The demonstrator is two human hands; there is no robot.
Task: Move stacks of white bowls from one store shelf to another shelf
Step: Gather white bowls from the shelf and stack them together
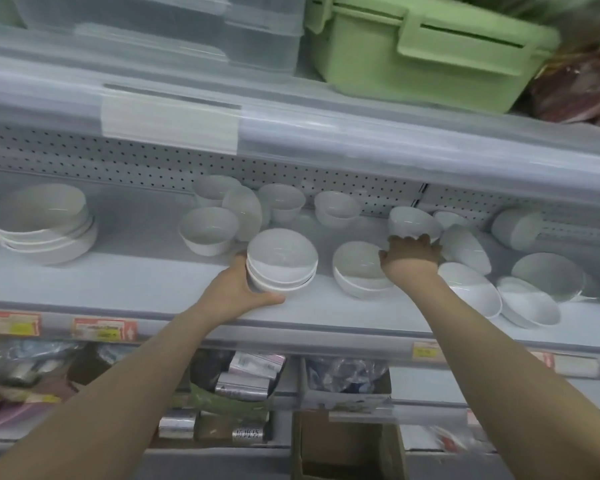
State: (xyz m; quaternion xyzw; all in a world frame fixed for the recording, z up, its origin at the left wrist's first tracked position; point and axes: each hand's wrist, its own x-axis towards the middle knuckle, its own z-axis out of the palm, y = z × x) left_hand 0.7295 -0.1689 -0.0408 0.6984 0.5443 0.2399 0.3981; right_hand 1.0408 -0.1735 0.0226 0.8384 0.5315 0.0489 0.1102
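Observation:
A short stack of white bowls (282, 260) sits on the middle shelf (153, 282), and my left hand (238, 289) grips it from the left side and underneath. My right hand (411, 256) reaches deeper and holds the near rim of a tilted white bowl (413, 221). Another white bowl stack (359, 270) stands between my two hands. More white bowls lie around: a wide stack at the left (45, 223), several small ones at the back (281, 200), and tilted ones at the right (468, 287).
The upper shelf carries clear plastic boxes (174, 32) and a green latched box (426, 50) close overhead. Below the bowl shelf are price tags (103, 329) and bins of packaged goods (243, 379). A cardboard box (347, 445) stands at the bottom.

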